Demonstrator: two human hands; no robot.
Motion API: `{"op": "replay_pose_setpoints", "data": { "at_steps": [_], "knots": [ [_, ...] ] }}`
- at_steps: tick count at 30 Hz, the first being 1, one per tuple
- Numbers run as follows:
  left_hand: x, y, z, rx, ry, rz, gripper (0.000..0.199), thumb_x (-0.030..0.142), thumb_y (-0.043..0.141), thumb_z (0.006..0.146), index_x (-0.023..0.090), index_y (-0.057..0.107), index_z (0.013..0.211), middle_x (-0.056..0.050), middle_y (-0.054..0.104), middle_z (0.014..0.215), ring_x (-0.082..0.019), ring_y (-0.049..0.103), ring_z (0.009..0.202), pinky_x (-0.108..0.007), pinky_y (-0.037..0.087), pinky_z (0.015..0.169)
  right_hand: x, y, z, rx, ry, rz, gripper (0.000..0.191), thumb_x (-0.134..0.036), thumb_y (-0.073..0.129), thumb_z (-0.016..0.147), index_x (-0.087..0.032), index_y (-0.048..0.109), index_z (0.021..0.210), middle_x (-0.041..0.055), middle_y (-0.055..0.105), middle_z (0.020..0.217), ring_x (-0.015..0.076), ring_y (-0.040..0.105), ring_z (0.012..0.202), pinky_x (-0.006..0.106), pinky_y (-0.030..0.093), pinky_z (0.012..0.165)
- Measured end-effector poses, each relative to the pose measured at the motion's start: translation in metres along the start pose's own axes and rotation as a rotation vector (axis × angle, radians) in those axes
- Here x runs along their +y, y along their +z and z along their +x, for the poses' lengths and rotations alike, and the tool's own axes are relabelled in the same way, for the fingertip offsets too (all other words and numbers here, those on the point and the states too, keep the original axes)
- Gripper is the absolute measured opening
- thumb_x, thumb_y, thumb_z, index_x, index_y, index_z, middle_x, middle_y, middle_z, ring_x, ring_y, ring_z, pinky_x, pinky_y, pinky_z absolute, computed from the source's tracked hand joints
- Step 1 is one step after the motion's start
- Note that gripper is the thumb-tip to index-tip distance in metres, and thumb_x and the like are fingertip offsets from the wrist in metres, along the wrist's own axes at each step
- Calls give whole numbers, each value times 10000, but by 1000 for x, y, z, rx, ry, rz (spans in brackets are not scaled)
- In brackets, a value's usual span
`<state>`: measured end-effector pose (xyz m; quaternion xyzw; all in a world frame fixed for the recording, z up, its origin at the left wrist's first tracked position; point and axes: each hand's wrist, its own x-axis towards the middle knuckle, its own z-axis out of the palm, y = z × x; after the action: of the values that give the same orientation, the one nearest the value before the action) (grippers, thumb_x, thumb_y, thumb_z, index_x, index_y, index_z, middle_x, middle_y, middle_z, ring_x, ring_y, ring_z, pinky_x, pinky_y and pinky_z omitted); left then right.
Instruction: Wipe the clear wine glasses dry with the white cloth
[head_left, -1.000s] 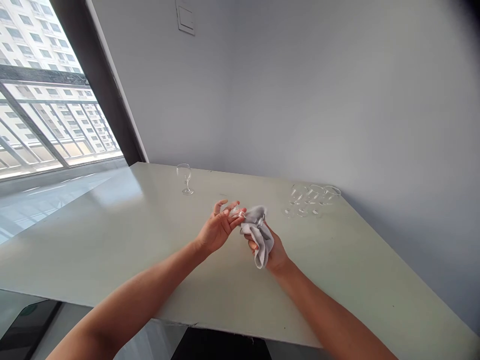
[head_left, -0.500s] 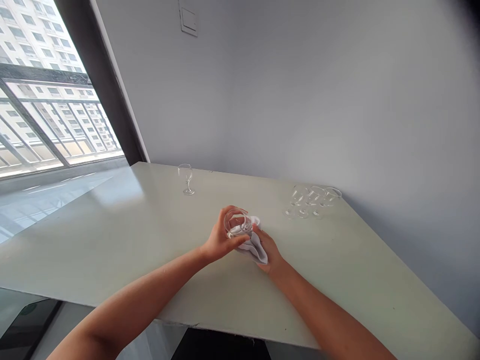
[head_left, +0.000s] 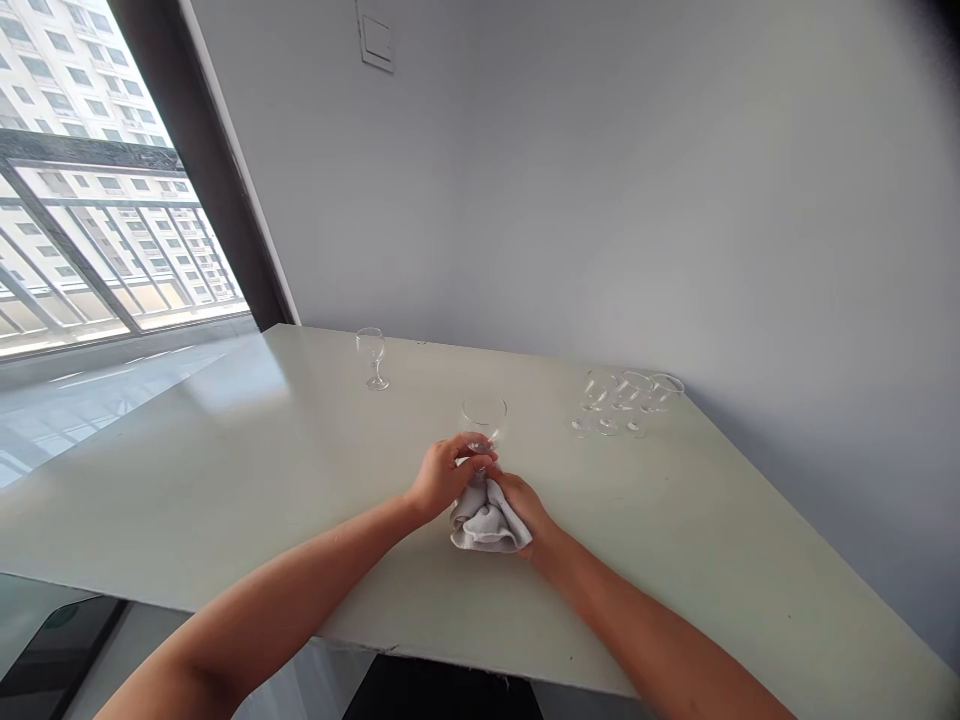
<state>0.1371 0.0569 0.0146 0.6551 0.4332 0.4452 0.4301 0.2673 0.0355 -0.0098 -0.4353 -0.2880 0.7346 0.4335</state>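
Note:
A clear wine glass [head_left: 484, 416] stands upright above my hands, its bowl showing and its stem hidden by my fingers. My left hand [head_left: 451, 476] is closed around the glass below the bowl. My right hand [head_left: 523, 505] grips a crumpled grey cloth [head_left: 484, 522] bunched around the lower part of the glass, and the foot is hidden. The cloth's lower folds reach down to the tabletop. Both hands touch each other near the stem.
A pale green tabletop [head_left: 660, 560] ends in a wall on the right and a window side on the left. A lone wine glass [head_left: 373, 358] stands near the back edge. A group of three wine glasses [head_left: 624, 402] stands at the back right.
The wine glass has turned from tilted to upright. The cloth and both hands have dropped lower toward the tabletop, and the cloth now wraps the lower part of the glass.

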Motion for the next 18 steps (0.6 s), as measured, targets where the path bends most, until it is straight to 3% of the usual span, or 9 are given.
{"op": "replay_pose_setpoints", "data": {
  "at_steps": [6, 9, 11, 14, 16, 18],
  "knots": [
    [-6, -9, 12, 102, -69, -155, 229, 326, 595, 696, 183, 582, 874, -18, 674, 747, -156, 616, 716, -272, 480, 669, -4, -3, 3, 85, -88, -137, 307, -456, 623, 638, -175, 504, 603, -49, 436, 469, 95, 395, 440, 235, 309, 459],
    [-7, -19, 19, 171, -88, -188, 249, 334, 616, 678, 164, 583, 857, -35, 673, 737, -162, 615, 705, -289, 486, 660, -11, -8, -2, 174, -316, -391, 351, -511, 550, 699, -182, 488, 593, -45, 426, 487, 96, 384, 449, 233, 302, 457],
    [-7, -26, 23, 212, -95, -202, 260, 339, 619, 675, 161, 583, 862, -44, 674, 750, -173, 618, 731, -304, 489, 668, -17, -10, -9, 122, -489, -622, 338, -513, 533, 723, -184, 537, 644, -13, 515, 609, 106, 429, 503, 234, 325, 486],
    [-6, -33, 26, 260, -83, -218, 272, 353, 611, 685, 164, 582, 878, -51, 674, 783, -182, 619, 771, -321, 487, 694, -26, -12, -20, -40, -624, -941, 314, -498, 597, 683, -231, 621, 848, 42, 537, 1056, 117, 503, 597, 251, 378, 551],
    [-5, -35, 26, 270, -72, -227, 283, 361, 616, 683, 161, 586, 880, -54, 673, 791, -182, 615, 767, -324, 483, 692, -29, -14, -23, 12, -703, -1086, 360, -496, 597, 685, -272, 618, 967, 48, 433, 1211, 115, 510, 605, 267, 392, 566],
    [-3, -33, 24, 232, -61, -233, 287, 361, 616, 686, 160, 593, 889, -57, 673, 795, -179, 607, 750, -324, 479, 681, -32, -17, -23, 171, -810, -1129, 333, -480, 544, 739, -273, 621, 989, 62, 453, 1148, 130, 504, 628, 282, 397, 590]
  ]
}}
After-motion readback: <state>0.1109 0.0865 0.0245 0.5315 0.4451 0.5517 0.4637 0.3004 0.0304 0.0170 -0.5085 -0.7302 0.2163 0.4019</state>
